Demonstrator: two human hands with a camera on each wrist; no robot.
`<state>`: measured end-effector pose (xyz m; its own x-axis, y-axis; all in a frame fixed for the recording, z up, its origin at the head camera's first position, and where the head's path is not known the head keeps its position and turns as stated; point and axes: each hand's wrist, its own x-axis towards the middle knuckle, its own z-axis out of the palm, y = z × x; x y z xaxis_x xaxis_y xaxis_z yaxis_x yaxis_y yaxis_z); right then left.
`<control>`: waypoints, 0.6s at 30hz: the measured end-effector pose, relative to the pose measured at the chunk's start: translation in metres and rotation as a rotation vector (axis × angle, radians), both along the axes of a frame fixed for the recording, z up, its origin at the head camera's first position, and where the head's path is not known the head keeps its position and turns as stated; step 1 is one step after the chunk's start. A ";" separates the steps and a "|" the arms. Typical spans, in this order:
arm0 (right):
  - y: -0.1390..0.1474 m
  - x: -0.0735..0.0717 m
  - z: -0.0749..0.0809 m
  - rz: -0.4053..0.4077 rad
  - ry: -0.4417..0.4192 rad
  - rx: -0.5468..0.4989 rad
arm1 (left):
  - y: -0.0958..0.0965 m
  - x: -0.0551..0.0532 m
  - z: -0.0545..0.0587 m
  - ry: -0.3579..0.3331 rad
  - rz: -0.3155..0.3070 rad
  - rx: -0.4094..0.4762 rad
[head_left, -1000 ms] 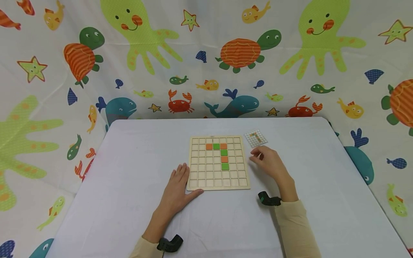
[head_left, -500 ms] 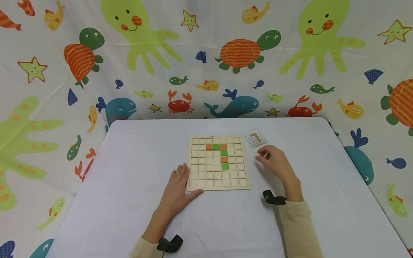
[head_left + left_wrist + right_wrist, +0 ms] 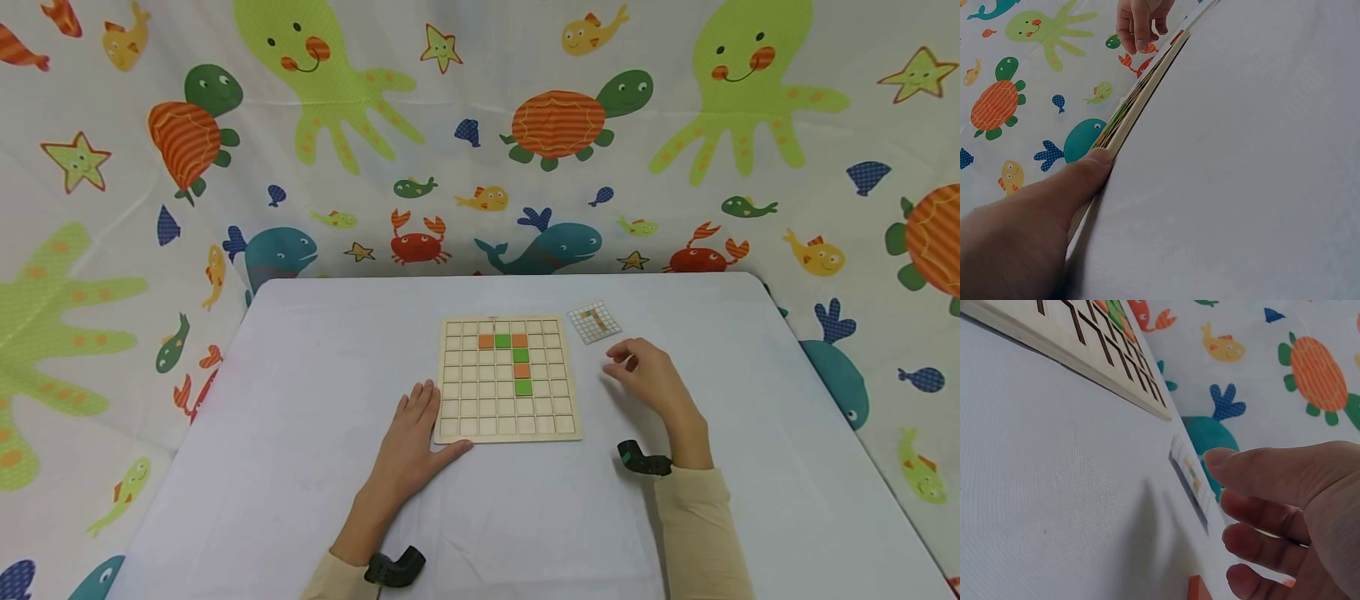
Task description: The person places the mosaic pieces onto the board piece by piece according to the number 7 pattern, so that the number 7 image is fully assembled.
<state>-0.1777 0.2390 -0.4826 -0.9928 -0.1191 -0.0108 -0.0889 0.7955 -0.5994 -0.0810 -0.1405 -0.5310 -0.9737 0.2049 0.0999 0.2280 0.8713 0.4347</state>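
Note:
A square wooden grid board lies flat on the table. Orange and green square tiles, such as a green tile, fill several of its cells in a row that turns down a column. My left hand rests at the board's lower left corner, fingers straight along the left side and thumb on the front edge. Right of the board, my right hand hovers over the table, fingers loosely bent with nothing between them. Below it, an orange piece shows in the right wrist view; the hand hides it from the head view.
Just beyond the right hand, a small pattern card with a printed grid lies by the board's upper right corner. The table has a white cover. Behind it hangs a curtain printed with sea animals.
My right hand has drawn away from the board's right edge, a short way to the right. The left hand, the board and its tiles stay as they were.

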 end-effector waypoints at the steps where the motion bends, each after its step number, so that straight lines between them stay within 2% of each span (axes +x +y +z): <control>1: 0.001 0.000 0.000 -0.004 -0.007 0.002 | 0.000 0.000 0.000 -0.001 0.001 0.000; 18: 0.019 0.002 0.001 -0.027 -0.072 -0.008 | 0.000 0.000 -0.001 0.010 0.000 -0.002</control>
